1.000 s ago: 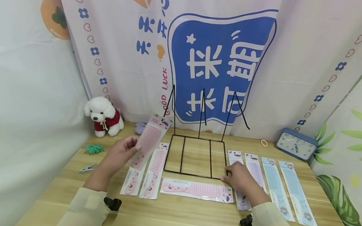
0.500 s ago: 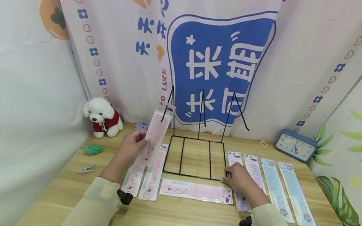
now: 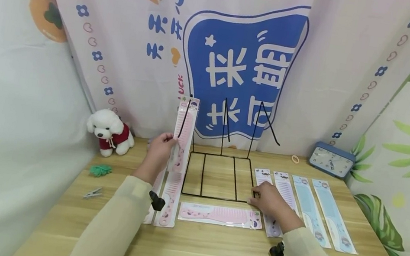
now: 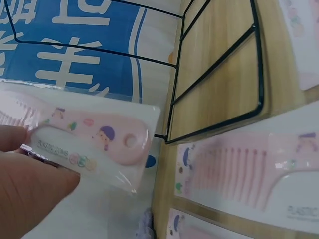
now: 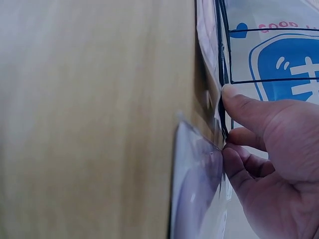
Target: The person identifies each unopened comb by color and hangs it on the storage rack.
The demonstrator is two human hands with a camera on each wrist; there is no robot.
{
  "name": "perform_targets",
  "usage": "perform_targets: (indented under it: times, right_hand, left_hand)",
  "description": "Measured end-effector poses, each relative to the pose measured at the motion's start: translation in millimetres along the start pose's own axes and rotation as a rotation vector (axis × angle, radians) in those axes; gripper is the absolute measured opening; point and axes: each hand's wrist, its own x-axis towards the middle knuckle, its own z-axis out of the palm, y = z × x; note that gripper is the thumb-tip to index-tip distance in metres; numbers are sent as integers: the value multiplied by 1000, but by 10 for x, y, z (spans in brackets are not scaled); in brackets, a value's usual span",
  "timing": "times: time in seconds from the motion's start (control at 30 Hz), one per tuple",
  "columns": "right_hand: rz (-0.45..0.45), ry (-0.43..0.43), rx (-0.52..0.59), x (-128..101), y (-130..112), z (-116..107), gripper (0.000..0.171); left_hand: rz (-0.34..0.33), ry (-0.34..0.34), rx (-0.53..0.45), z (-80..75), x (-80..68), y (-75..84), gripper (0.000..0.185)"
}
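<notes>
My left hand grips a packaged pink comb and holds it upright against the left upright hook of a black wire rack. In the left wrist view my fingers pinch the comb package near its handle end, with the rack's wires just beyond. My right hand sits at the rack's front right corner. In the right wrist view its thumb and fingers pinch the rack wire beside a purple comb package.
Packaged combs lie flat on the wooden table: pink ones to the rack's left, a pink one in front, purple and blue ones to its right. A plush dog, green scrunchie, clip and alarm clock stand around.
My left hand has lifted the pink comb up and to the right, from above the table to the rack's left hook. My right hand has stayed at the rack's corner.
</notes>
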Motion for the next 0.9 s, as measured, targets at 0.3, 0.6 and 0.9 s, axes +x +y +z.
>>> perform_targets:
  times: [0.3,0.6,0.9]
  right_hand:
    - [-7,6,-12,31,30,-6,50]
    - [-2,2,1,39,19,-30,50]
    - [7,5,-7,14,22,2,50]
  left_hand:
    - [17,20,82,76,201,104,33]
    - [135,22,124,128,403,-55,26]
    - [164,12,171,124,505,-174,24]
